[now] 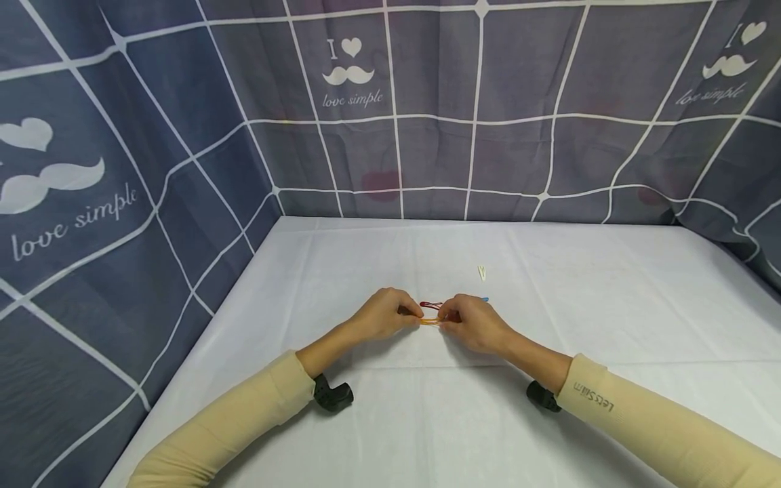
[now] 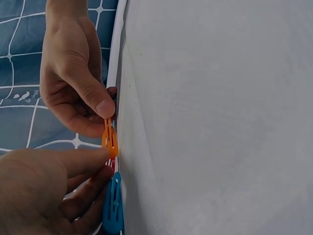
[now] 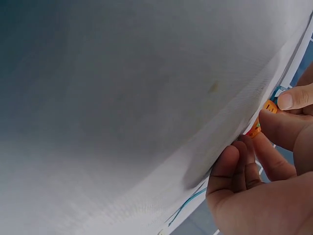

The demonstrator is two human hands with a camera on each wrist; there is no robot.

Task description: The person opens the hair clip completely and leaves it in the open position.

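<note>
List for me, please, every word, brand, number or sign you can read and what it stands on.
"I" with a heart: back curtain, twice.
"love simple" under a moustache sign: back curtain, twice; left curtain, once.
"LetsS…", upside down: right sleeve; the ending is too small to read surely.
Left wrist view's curtain print: too small to read.
Orange clip: none readable.

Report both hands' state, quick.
Left hand: pinching one end of an orange, elongated hair clip.
Right hand: pinching the other end.
</note>
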